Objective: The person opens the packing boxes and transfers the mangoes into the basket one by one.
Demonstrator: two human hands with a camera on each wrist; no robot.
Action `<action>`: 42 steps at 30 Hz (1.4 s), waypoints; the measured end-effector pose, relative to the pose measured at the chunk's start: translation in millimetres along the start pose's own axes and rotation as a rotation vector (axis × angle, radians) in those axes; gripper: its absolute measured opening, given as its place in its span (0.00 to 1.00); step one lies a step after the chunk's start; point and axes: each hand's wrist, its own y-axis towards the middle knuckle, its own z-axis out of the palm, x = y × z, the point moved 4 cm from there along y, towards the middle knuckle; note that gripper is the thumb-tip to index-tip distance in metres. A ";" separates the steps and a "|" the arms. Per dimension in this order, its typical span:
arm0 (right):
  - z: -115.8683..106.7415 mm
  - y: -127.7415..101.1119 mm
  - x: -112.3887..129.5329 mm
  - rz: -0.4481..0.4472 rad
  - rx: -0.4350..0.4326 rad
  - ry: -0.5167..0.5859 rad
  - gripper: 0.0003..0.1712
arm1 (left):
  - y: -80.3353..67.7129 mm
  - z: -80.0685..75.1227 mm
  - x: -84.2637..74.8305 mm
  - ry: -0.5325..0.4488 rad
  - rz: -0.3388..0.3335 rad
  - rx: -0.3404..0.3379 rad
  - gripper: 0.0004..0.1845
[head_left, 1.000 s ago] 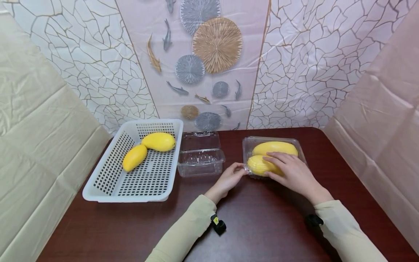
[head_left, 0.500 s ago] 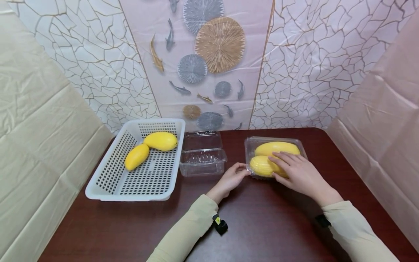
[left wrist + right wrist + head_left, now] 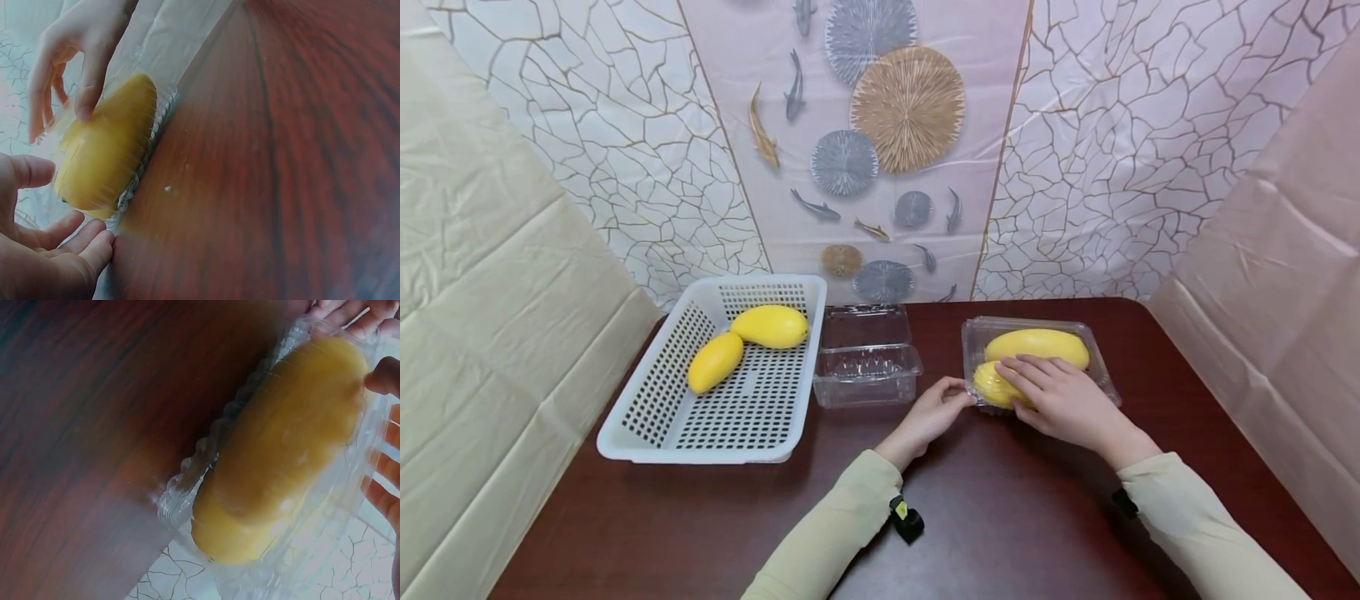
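A clear plastic clamshell box at the right of the table holds two yellow mangoes: the far mango and the near mango, which shows through ribbed plastic. At the box's near left corner, my left hand grips the edge; in the left wrist view its thumb and fingers lie on either side of the corner. My right hand rests over the near mango and the box's near side with fingers extended, hiding part of both. Its thumb shows beside the mango in the right wrist view.
A white perforated basket stands at the left with two more mangoes, a front mango and a rear mango. Between basket and hands sits another clear box with its lid raised. A patterned cloth hangs behind the table.
My right hand has slid left across the near mango, covering more of it. My left hand stays at the box's corner. The whole head view has shifted slightly.
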 end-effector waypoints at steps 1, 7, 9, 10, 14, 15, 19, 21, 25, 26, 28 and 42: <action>1.0 0.7 0.9 -0.011 -0.005 -0.001 0.32 | -0.2 -0.2 0.3 0.002 -0.003 -0.001 0.20; 0.6 -3.0 6.6 -0.081 -0.041 -0.049 0.28 | -1.5 -0.3 1.2 0.012 -0.017 0.004 0.21; -0.7 -5.7 6.6 -0.076 -0.042 -0.066 0.28 | -1.6 0.1 0.3 0.016 -0.017 0.006 0.21; -1.4 -6.9 6.1 -0.066 -0.039 -0.070 0.28 | -1.7 0.3 -0.4 0.017 -0.018 0.005 0.21; -4.1 -12.3 1.0 -0.007 -0.018 -0.067 0.30 | -2.1 0.7 -2.0 0.034 -0.026 0.000 0.22; -5.0 -13.4 -1.4 0.014 -0.014 -0.060 0.30 | -2.3 0.9 -2.2 0.037 -0.030 0.000 0.22; -8.8 -18.1 -13.1 0.112 0.034 -0.025 0.33 | -3.2 1.4 -3.2 0.049 -0.033 -0.001 0.21; -10.6 -19.2 -18.5 0.151 0.065 -0.005 0.38 | -3.6 1.5 -3.3 0.055 -0.030 -0.004 0.21; -13.1 -19.8 -23.3 0.146 0.102 0.033 0.42 | -4.1 2.2 -2.6 0.051 -0.022 -0.015 0.21; -13.6 -20.0 -23.2 0.127 0.096 0.036 0.39 | -4.1 2.7 -2.1 0.045 -0.021 -0.018 0.21; -14.7 -20.8 -22.2 0.090 0.081 0.035 0.33 | -4.0 3.5 -1.3 0.035 -0.021 -0.022 0.21; -21.3 -21.5 -16.9 -0.010 -0.072 -0.050 0.31 | -3.8 4.5 -4.6 0.022 -0.067 -0.064 0.22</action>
